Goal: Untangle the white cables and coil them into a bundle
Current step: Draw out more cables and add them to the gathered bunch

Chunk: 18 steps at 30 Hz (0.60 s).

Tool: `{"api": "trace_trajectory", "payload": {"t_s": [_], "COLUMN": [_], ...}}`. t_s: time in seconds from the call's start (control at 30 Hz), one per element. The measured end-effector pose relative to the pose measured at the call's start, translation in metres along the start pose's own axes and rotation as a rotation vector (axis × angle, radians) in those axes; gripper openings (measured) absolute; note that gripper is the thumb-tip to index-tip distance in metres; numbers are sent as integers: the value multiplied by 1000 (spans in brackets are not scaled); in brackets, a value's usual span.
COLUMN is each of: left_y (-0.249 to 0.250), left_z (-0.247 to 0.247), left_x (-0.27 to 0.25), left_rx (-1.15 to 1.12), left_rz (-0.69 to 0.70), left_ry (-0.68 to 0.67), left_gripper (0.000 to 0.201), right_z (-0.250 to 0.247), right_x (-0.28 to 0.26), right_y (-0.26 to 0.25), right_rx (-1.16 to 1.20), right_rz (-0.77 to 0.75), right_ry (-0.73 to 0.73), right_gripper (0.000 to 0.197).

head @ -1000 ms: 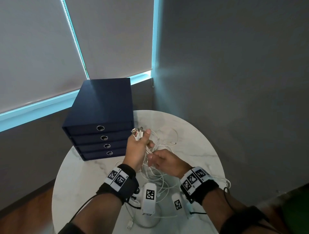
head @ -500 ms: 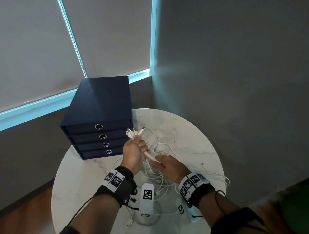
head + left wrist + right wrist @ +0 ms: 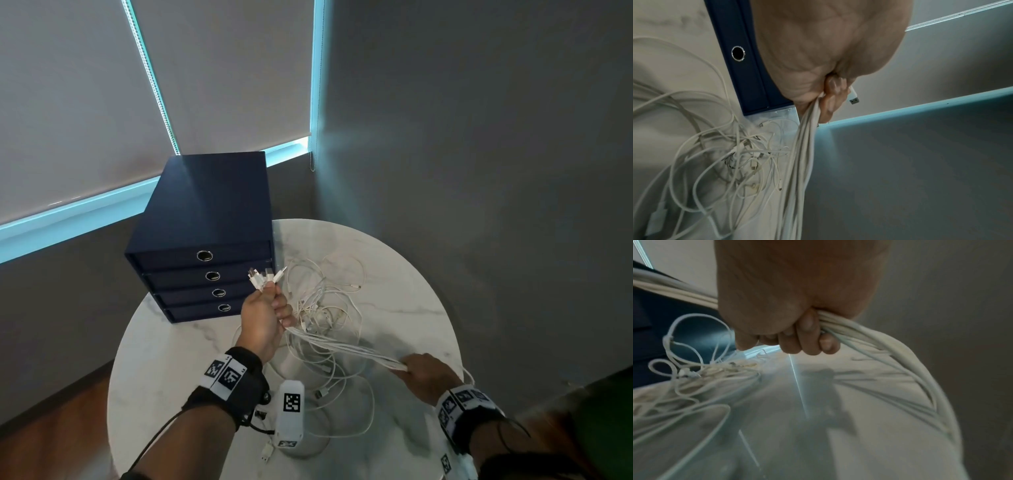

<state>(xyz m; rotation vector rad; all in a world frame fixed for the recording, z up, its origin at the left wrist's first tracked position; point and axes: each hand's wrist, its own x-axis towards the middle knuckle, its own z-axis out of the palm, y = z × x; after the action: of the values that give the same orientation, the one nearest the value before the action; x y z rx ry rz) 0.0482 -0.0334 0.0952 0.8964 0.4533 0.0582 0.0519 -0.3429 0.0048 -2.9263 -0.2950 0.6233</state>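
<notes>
White cables [image 3: 342, 347] run taut between left hand [image 3: 262, 317] and right hand [image 3: 426, 375], fingers [image 3: 807, 340] curled tight round them

1. Head view: looks forward and down from above onto the round marble table [image 3: 404, 274], taking in both forearms, the navy drawer box [image 3: 202, 222], the blinds and the grey wall.
2. Left wrist view: very close under the left hand [image 3: 818, 48], facing along the palm toward the table and drawer box [image 3: 748, 73].
3. Right wrist view: equally close under the right hand [image 3: 789, 296], facing across the tabletop; blurred.
4. Shared by all three: the white cables [image 3: 329, 308], the tabletop, the drawer box.
</notes>
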Motion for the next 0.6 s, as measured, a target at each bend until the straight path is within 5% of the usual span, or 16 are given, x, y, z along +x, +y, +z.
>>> {"api": "trace_trajectory", "payload": {"t_s": [0.23,0.3,0.43,0.5,0.6], "left_y": [-14,-15,-20,-23,-27], "left_z": [6,3,-4,-10,-19], "left_x": [0,2,4,4,4], "left_rx": [173,207,321,359,361], "left_rz": [0,-14,-61,-74,-79], "left_ry": [-9,-12,-36,-28,1], "left_gripper": [36,36,33,31,31], "right_z": [-1,-7,-3,7,29], "right_x": [-3,4,21,24,25], "right_y": [-24,-30,-46,-53,-53], "right_rx": [110,287,653,760,483], "right_rz": [-23,-92,-95,-55,25], "right_ry": [-365,-284,-214,-182,-43], "right_gripper": [68,75,46,51,43]}}
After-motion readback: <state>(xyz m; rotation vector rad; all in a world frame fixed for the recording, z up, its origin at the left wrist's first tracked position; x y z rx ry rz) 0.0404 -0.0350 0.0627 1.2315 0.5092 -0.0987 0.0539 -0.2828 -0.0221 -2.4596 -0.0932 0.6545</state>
